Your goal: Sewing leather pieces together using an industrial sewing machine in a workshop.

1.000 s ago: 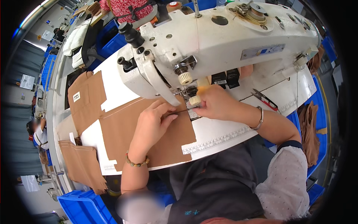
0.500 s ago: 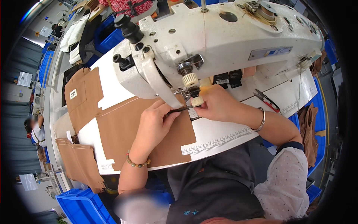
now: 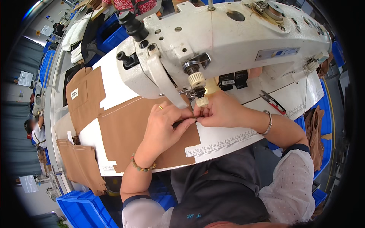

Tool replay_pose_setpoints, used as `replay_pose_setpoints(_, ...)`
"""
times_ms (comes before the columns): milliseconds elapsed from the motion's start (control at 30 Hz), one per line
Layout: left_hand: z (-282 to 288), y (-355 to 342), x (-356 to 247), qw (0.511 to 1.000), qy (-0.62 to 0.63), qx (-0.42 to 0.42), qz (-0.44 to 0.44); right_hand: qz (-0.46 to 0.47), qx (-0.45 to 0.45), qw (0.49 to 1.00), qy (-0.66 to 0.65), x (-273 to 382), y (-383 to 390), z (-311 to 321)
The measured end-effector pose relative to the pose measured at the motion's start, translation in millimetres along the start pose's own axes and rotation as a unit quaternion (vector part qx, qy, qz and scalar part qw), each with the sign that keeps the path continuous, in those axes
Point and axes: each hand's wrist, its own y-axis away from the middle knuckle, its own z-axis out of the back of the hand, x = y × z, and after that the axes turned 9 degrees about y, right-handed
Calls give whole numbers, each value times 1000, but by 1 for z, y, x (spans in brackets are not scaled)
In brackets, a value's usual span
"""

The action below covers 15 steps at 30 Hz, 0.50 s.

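One narrow dark strip (image 3: 176, 124), mostly hidden, long axis apparently crosswise between left hand (image 3: 163, 123) and right hand (image 3: 221, 111), both seemingly pinching it, fingertips meeting; visible part nearer the left, over flat brown fabric panel (image 3: 127, 135), near its right edge.

Own hands (image 3: 163, 123) two; bracelets (image 3: 269, 122) two; ring (image 3: 161, 107) one; snips (image 3: 274, 103) one.

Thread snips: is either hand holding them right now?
No, the thread snips lie on the white tabletop, apart from both the left hand and the right hand.
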Motion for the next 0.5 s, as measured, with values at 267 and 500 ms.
replay_pose_setpoints(267,60,16,-7,984,171,41,34,375,40,865,331,-9,14,-20)
replay_pose_setpoints(500,43,38,-49,963,227,146,-21,430,-42,815,387,-11,16,-36)
